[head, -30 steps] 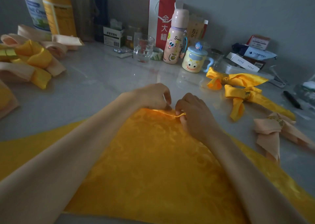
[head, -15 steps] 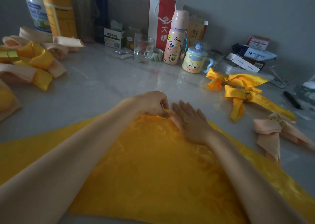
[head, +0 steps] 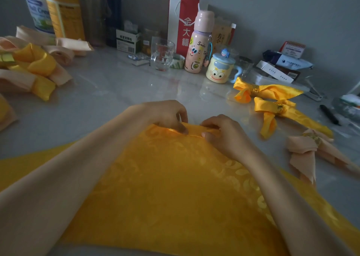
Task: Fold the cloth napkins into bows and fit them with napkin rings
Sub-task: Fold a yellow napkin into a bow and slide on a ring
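both hands pinch the far corner of the yellow napkin (head: 175, 187) – the left hand (head: 167, 117) and right hand (head: 224, 137) sit side by side, thumbs and fingers curled on a narrow fold turned up along that corner. the rest of the cloth lies flat on the table (head: 107, 100), set corner-wise, spreading toward the near edge under both forearms.

as a judgement, this napkin is at its very first fold: the pleating, the gathering into a bow and the ring are all left to do, and no loose ring shows near the hands. three bows look finished at the right – two yellow bows (head: 272, 91) with gold rings (head: 280, 107) and a peach bow (head: 315, 148) nearer. at the far left a pile of peach and yellow napkins (head: 33, 68) lies looped together; whether those are ringed is hard to tell.

for room, a bare strip of table lies just beyond the fold, ending at the glass (head: 162, 55), the pink bottle (head: 198, 43) and the mug (head: 220, 70) along the wall. the nearer yellow bow lies close to the right hand, so sweeping that way looks tight; the left side is more open. the napkin's near part runs out of view at the bottom.
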Motion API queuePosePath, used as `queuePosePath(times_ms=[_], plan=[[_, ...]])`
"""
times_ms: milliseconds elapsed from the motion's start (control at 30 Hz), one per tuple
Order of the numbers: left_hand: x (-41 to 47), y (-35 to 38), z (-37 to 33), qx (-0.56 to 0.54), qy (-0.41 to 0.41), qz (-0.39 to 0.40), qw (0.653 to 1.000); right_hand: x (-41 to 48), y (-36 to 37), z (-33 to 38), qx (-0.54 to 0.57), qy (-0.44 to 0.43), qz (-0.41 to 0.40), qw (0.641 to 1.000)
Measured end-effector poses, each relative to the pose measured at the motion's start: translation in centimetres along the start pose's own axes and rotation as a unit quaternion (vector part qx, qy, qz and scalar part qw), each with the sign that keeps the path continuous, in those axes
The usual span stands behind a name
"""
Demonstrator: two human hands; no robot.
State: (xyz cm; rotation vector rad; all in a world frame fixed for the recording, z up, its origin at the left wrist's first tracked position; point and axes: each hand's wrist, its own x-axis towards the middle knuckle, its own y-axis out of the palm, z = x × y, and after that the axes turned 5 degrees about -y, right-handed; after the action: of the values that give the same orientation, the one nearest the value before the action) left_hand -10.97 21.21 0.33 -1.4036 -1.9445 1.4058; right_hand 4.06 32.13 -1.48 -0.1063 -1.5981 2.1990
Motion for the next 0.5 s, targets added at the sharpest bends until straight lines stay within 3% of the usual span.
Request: queuePosePath(times_ms=[200, 500], plan=[[0.1, 0.4, -0.3, 0.000, 0.016, -0.023, 1.000, -0.2, 0.1, 0.5, -0.035, -0.021, -0.063, 0.997], [-1.2, -0.7, -1.4, 0.069, 0.029, -0.048, 0.996, -0.7, 0.2, 1.6, -0.066, -0.053, -0.041, 0.996]])
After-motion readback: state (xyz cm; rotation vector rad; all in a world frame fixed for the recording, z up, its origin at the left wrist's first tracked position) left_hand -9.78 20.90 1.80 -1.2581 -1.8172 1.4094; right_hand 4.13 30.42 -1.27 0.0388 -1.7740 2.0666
